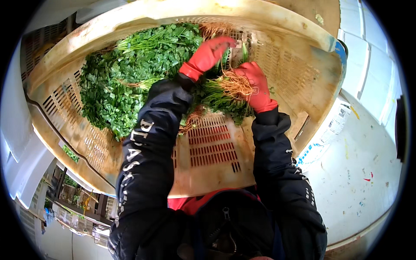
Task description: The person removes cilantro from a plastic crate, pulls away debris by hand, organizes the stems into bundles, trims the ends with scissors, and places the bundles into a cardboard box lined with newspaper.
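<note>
Both my hands wear red rubber gloves and work inside a large yellowed plastic basket. My right hand is closed around a bunch of leafy green herbs with roots; its tangled orange-brown roots show beside the fingers, and its leaves hang below. Just up and to the left, my left hand reaches over the greens with its fingers stretched out to the right, nothing visible in it. A broad heap of the same leafy herbs fills the left side of the basket. Stray stems lie beyond my right hand.
The basket has slotted walls and a slotted floor. White foam boxes stand at the far right, beside a pale floor with scattered scraps. A printed white bag lies against the basket's right side. Racks show at lower left.
</note>
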Demonstrator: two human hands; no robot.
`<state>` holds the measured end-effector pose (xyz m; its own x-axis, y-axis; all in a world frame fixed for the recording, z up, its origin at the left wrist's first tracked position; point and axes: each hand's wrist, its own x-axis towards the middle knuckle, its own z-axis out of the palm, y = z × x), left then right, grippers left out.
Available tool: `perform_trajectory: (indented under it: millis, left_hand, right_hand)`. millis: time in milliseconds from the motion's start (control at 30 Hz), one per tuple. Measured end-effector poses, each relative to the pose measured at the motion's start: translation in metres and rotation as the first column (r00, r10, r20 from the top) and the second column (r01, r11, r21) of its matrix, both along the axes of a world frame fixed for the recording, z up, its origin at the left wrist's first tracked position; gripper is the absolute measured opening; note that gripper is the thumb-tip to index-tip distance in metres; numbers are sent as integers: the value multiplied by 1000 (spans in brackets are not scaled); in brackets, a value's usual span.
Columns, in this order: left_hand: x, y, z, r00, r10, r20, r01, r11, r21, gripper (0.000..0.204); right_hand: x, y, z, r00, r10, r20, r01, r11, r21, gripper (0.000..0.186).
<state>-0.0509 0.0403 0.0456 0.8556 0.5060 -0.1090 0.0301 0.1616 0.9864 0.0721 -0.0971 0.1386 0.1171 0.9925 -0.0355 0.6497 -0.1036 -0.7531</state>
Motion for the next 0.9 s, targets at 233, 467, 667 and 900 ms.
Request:
perform_trajectory:
  millis: [233, 467, 667, 900]
  left_hand:
    - [-17, -22, -40, 992, -31, -123, 111, 690, 716, 29]
    - [15, -35, -15, 990, 27, 140, 46, 872, -488, 51]
    - [13, -40, 6, 951, -217, 221, 302, 810, -504, 49]
    - [-5, -56, -41, 930, -243, 276, 261, 965, -27, 45]
  right_hand:
    - [-9, -11, 7, 998, 52, 35, -50, 998, -37, 19]
    - [-17, -12, 8, 993, -78, 94, 77, 997, 7, 18]
    - [-33, -16, 7, 916, -312, 253, 268, 944, 192, 29]
    - [-22, -3, 20, 813, -386, 435, 351, 922, 161, 77]
